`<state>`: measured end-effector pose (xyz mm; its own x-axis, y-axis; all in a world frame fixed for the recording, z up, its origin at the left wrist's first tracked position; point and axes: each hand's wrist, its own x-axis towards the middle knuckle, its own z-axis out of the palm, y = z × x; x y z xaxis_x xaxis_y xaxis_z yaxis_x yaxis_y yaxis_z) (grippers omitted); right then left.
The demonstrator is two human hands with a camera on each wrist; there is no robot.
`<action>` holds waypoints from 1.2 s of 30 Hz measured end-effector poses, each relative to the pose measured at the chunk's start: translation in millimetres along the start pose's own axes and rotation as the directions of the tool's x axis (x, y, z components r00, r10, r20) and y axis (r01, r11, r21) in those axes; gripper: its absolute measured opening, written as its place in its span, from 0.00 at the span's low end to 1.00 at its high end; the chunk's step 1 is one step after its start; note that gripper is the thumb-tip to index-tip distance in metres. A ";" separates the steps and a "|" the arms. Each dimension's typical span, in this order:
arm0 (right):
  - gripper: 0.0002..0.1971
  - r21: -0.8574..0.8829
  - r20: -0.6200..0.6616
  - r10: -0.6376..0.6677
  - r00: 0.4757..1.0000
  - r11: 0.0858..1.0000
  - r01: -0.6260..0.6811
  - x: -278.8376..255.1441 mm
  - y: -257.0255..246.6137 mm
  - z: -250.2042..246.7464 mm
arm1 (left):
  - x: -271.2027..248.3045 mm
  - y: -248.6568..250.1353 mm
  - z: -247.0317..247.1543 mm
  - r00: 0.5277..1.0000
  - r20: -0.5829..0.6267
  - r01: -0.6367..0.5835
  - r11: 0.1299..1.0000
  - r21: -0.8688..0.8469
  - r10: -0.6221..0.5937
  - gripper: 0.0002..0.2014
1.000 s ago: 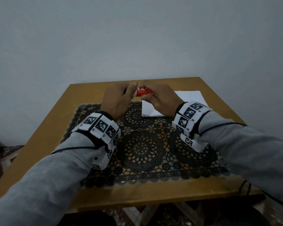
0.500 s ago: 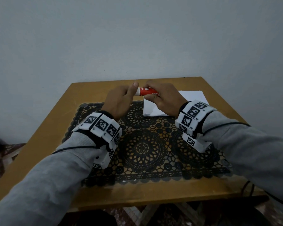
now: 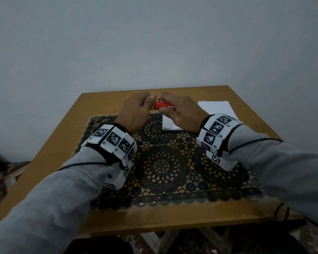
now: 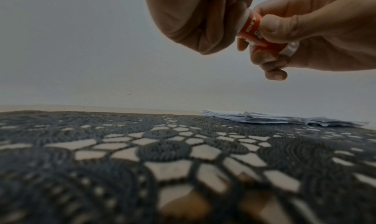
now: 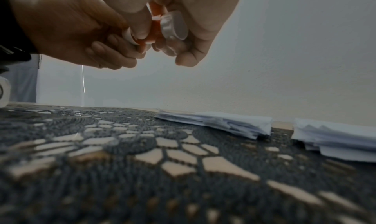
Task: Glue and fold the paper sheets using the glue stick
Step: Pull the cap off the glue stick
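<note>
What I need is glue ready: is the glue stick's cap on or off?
On, apparently: the cap sits flush against the glue stick, pinched by the left hand.

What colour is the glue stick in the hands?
The glue stick is red with white ends and white lettering; it shows best in the left wrist view.

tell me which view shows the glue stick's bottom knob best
The right wrist view: the white ridged knob faces the camera below the right hand. The left wrist view shows only a sliver of it behind fingers; in the head view the right hand hides it.
</note>
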<state>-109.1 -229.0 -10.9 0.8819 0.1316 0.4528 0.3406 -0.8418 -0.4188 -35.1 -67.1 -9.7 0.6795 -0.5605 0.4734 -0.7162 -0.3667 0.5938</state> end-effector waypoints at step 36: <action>0.11 0.055 0.004 0.038 0.999 0.998 -0.038 -1.8 -25.0 0.1 | 1.8 11.6 -9.4 0.995 -0.090 -0.043 0.998 -0.037 0.039 0.22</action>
<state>-119.2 -208.1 -1.4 0.8954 0.1021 0.4334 0.3247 -0.8158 -0.4785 -40.7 -65.3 4.1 0.6625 -0.5057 0.5526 -0.7381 -0.3151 0.5965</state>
